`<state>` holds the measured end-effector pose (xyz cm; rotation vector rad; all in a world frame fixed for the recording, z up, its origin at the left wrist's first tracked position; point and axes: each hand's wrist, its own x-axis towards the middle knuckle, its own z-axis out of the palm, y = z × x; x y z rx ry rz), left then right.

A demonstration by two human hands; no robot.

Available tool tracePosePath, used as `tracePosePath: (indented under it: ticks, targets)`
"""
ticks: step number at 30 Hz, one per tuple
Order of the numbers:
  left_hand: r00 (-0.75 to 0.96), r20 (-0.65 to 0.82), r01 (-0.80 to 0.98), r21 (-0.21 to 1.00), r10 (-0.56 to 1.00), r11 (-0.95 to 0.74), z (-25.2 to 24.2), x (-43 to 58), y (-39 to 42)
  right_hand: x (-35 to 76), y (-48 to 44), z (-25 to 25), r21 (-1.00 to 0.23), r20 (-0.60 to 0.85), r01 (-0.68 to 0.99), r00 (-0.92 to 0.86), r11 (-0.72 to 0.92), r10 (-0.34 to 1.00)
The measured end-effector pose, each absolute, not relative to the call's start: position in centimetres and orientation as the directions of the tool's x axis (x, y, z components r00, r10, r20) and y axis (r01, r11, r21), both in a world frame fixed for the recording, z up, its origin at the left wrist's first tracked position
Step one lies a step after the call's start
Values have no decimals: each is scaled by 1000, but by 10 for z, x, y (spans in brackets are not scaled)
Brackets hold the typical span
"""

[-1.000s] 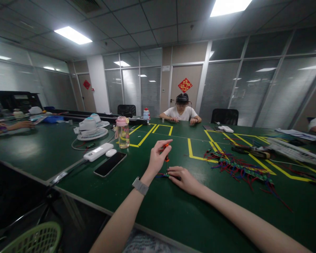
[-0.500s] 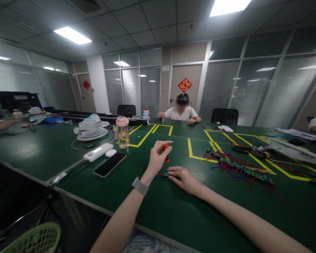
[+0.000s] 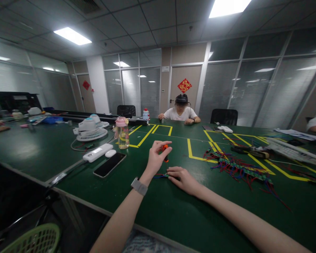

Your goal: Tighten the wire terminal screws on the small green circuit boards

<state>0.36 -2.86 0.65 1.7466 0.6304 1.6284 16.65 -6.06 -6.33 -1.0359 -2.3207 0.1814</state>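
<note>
My left hand [image 3: 157, 157] has its fingers closed round the orange and black handle of a screwdriver [image 3: 166, 154]. The tool stands upright, its thin shaft pointing down at a small green circuit board [image 3: 165, 175] on the table. Red and blue wires run out from the board's left side. My right hand [image 3: 183, 179] rests low on the table, its fingertips at the right edge of the board, seemingly pinching it; part of the board is hidden by the fingers.
A dark phone [image 3: 110, 164], a white power strip [image 3: 98, 152] and a pink-lidded bottle [image 3: 122, 133] stand to the left, with white fans [image 3: 91, 128] behind. Several wired boards [image 3: 242, 168] lie in a row on the right. A person [image 3: 181, 112] sits across the table.
Both hands stay almost in place, the left one still on the screwdriver over the board. The view shifts very slightly. At far left, another person's hand has drawn back a little.
</note>
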Motion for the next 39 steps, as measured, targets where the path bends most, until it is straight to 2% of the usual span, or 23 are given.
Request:
tracePosePath:
  ticks: [2, 8, 11, 17, 19, 25, 28, 35, 39]
  targets:
    - [116, 664, -113, 748, 739, -654, 7, 3, -28, 167, -60, -65, -343, 457, 638, -527, 689, 716]
    - [216, 577, -340, 801, 788, -493, 9, 7, -30, 167, -57, -67, -336, 458, 640, -530, 691, 713]
    - [183, 585, -307, 798, 790, -519, 8, 7, -31, 167, -57, -67, -335, 463, 636, -531, 695, 710]
    - [66, 681, -63, 732, 729, -678, 6, 4, -29, 166, -59, -66, -341, 454, 646, -523, 683, 722]
    - [79, 675, -81, 738, 733, -670, 7, 4, -29, 166, -59, -65, -341, 451, 652, -519, 677, 727]
    - [180, 582, -327, 796, 793, -510, 8, 7, -29, 166, -59, -64, -347, 441, 649, -524, 677, 728]
    - [175, 573, -319, 803, 801, -504, 6, 7, -28, 167, -59, -65, -345, 447, 648, -523, 679, 726]
    - [77, 647, -130, 761, 759, -635, 6, 5, -28, 167, -58, -66, -336, 453, 638, -535, 692, 713]
    - [160, 589, -279, 797, 792, -536, 6, 6, -26, 166, -58, -65, -338, 450, 641, -532, 689, 717]
